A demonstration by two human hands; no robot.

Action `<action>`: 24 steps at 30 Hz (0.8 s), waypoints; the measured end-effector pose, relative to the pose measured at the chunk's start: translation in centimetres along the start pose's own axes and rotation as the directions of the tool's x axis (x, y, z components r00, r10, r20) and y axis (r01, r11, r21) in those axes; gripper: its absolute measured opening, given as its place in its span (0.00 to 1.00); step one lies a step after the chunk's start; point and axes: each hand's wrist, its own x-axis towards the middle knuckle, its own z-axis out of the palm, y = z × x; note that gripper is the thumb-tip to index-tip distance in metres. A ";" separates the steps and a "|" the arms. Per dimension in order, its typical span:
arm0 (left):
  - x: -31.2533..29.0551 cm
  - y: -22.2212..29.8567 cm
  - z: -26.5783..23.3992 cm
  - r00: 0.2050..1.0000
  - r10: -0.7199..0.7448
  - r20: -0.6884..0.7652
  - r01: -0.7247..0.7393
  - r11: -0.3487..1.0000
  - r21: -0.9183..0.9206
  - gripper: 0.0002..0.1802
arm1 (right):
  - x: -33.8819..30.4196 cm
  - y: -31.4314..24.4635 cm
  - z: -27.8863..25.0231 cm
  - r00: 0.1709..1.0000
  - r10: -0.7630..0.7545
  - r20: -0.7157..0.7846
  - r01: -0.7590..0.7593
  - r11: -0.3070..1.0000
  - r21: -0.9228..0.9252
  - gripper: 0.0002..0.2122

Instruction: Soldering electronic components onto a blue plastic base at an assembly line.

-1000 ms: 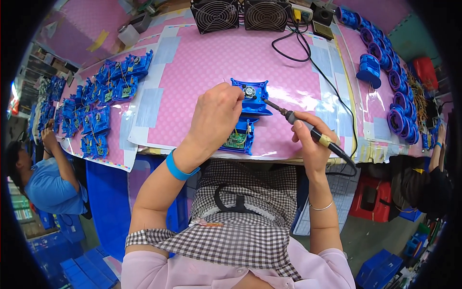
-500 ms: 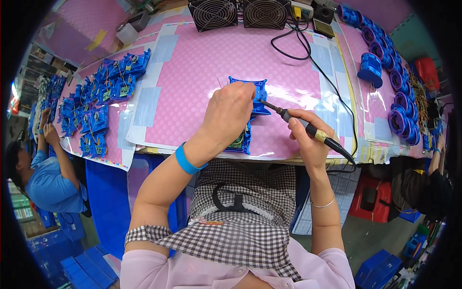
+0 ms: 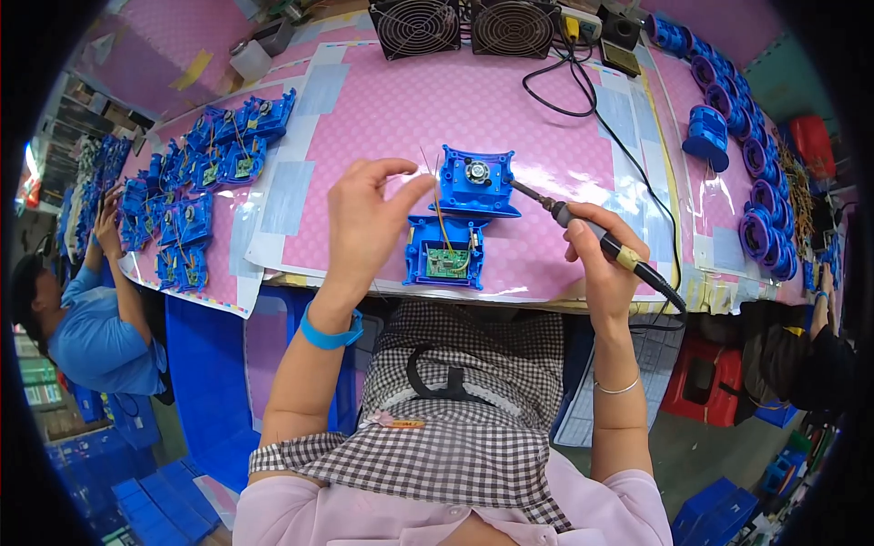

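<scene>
Pinching thin wire (image 3: 425, 164) in left hand (image 3: 369, 218) fingers; right hand (image 3: 605, 250) fingers gripping soldering iron (image 3: 592, 238) at blue housing (image 3: 475, 182).

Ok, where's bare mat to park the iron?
Bare pink mat lies between the two fans and the open blue housing. Another patch sits right of the soldering iron, toward the black cord. The left edge is crowded with blue assemblies, the right with blue spools.

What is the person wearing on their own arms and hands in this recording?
Both hands are bare, no gloves. The left hand has a bright blue band around its wrist; the right hand has a thin silver bracelet further down its forearm. Short pale pink sleeves end above the elbows.
</scene>
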 end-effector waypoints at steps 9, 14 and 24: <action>-0.6 0.5 1.1 0.999 -0.040 0.011 0.041 0.993 -0.107 0.09 | -0.6 -0.1 -0.4 1.000 0.021 -0.003 -0.021 1.000 -0.021 0.10; -0.8 0.0 1.5 0.973 -0.155 0.170 0.225 0.793 -0.566 0.10 | -0.5 0.1 -0.1 1.000 0.009 0.013 -0.009 1.000 0.003 0.10; 0.0 1.0 2.1 0.970 -0.114 0.216 0.169 0.952 -0.256 0.09 | -0.2 0.3 -0.1 0.999 -0.033 0.009 0.034 0.999 -0.017 0.09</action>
